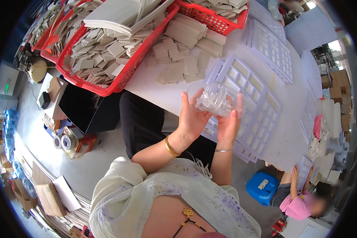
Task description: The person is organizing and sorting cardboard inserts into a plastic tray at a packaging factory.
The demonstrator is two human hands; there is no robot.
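A workshop is seen from above, a long white table (234, 43) running across the upper part of the head view. Red baskets (107, 85) heaped with beige cards are set at its left end, and loose cards (178, 63) are spread just beside them. Pale grid trays (261, 103) are stacked along the near edge. Over those trays a clear jar (213, 101) of small white pieces is held tilted. It is gripped between both hands: the left hand (192, 119) is curled around its base, the right hand (229, 125) is wrapped under its side, fingers closed on it. A blue stool (261, 186) is seen on the floor below.
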